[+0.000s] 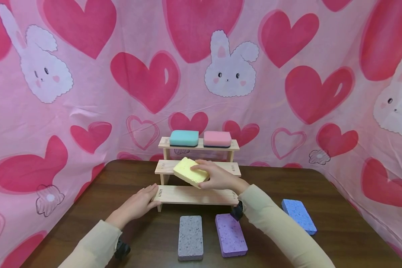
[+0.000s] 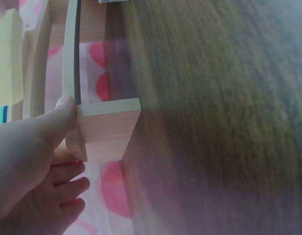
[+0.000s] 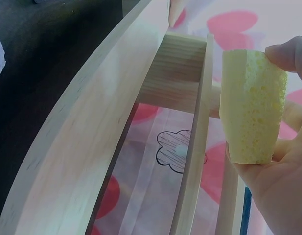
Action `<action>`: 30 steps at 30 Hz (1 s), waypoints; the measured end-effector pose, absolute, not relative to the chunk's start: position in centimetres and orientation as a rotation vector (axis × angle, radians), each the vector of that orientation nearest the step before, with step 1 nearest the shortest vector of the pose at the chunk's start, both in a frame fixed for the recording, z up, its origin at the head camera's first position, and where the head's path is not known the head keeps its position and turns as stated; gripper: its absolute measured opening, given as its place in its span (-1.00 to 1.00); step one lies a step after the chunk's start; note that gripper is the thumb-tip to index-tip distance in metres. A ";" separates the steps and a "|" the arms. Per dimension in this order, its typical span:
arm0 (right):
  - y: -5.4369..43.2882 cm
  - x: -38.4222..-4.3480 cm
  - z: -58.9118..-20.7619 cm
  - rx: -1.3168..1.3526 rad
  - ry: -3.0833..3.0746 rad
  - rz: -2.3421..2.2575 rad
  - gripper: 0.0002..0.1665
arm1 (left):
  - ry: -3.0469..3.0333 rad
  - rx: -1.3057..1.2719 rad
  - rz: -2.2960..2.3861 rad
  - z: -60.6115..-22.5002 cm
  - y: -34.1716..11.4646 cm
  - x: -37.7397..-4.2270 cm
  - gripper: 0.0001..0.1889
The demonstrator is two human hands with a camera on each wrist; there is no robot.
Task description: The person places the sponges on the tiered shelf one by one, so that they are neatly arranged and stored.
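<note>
A yellow sponge [image 1: 187, 170] is gripped in my right hand [image 1: 221, 178], held tilted over the middle step of a three-tier wooden stand [image 1: 195, 194]. In the right wrist view, the thumb and fingers pinch the yellow sponge [image 3: 252, 107] from its sides. My left hand [image 1: 137, 204] holds the left end of the stand's lowest step. The left wrist view shows the thumb on the step's front edge [image 2: 71, 58] and the other fingers curled behind. On the top step sit a teal sponge [image 1: 184, 138] and a pink sponge [image 1: 217, 139], side by side.
On the dark wooden table [image 1: 127, 175], a grey sponge [image 1: 190, 238] and a purple sponge [image 1: 231, 236] lie in front of the stand. A blue sponge [image 1: 299, 216] lies to the right, beyond the right forearm. Behind the table hangs a pink heart-patterned cloth [image 1: 194, 100].
</note>
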State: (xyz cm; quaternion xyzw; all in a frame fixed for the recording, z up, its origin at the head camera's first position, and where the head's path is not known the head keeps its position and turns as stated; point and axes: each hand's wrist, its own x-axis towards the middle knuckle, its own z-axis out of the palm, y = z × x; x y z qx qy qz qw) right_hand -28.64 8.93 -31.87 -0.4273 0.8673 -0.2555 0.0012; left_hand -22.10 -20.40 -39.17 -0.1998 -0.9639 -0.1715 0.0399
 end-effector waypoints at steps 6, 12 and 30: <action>8.5 -29.0 -32.0 -1.332 2.702 -0.802 -0.31 | -2.942 -0.622 -0.522 -39.2 -20.4 -22.1 -0.33; 8.0 -29.3 -32.1 -1.360 2.697 -0.799 -0.32 | -2.937 -0.626 -0.525 -39.2 -20.5 -22.1 -0.33; 7.7 -30.1 -32.2 -1.374 2.697 -0.756 -0.44 | -2.948 -0.628 -0.519 -39.1 -20.5 -22.1 -0.33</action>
